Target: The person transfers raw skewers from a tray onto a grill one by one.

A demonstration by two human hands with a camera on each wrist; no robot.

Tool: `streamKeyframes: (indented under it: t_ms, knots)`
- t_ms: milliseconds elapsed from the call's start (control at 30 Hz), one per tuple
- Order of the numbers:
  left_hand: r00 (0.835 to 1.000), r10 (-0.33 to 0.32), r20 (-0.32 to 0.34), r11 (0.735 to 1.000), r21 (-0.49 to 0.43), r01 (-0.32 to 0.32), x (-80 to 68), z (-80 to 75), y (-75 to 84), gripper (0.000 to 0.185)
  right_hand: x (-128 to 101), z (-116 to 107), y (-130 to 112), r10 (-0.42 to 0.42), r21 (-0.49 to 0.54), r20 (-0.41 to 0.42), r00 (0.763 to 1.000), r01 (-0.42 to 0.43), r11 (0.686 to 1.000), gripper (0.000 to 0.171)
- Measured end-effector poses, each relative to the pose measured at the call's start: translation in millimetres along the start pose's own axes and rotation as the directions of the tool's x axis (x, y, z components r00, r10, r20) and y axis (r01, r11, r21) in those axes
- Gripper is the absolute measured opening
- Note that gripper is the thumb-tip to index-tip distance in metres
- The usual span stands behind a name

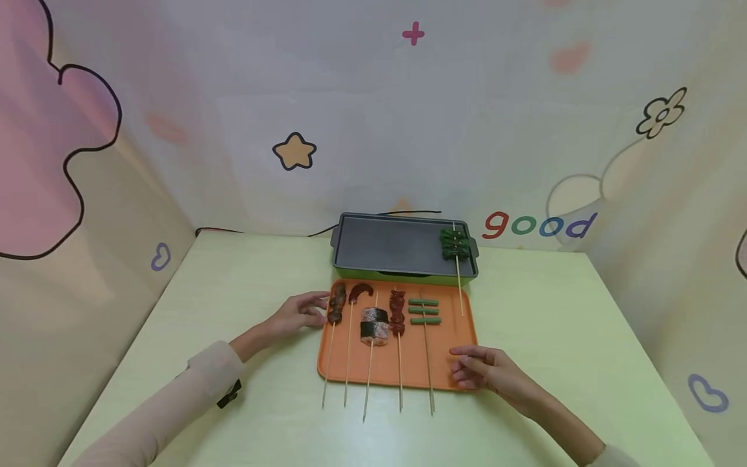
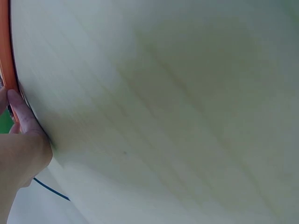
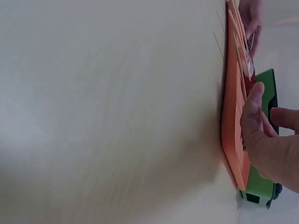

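Note:
An orange tray (image 1: 373, 373) holds several skewers side by side: a brown-piece skewer (image 1: 336, 303), a curled dark red piece on a stick (image 1: 360, 292), a black-and-white chunk skewer (image 1: 374, 326), a red meat skewer (image 1: 397, 311) and a green stick-piece skewer (image 1: 425, 311). My left hand (image 1: 294, 316) grips the tray's left edge, its fingers against the rim in the left wrist view. Over the tray's front right corner, my right hand (image 1: 493, 376) holds nothing, its fingers loosely bent. A dark green leafy skewer (image 1: 454, 244) lies on the grill's right end.
The grill (image 1: 391, 243), a dark plate on a green base, stands directly behind the tray. Its black cord (image 1: 321, 231) runs left along the back of the pale table (image 1: 257, 415). Printed cloth walls (image 1: 373, 130) surround the table's back and sides.

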State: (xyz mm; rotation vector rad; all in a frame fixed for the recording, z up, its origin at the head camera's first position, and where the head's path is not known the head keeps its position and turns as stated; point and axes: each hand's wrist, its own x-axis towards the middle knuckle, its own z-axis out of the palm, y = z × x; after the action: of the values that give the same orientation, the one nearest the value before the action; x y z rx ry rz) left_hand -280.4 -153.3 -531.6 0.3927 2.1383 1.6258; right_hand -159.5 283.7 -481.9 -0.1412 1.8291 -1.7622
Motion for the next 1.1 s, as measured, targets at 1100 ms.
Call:
streamKeyframes:
  t_ms: [1100]
  knots:
    - [0.999,-0.041,-0.024,0.999,0.026,0.042,-0.4,3.1,4.7,0.061,-12,46,27,0.096,0.224,0.101,0.990,-0.117,0.967,0.067]
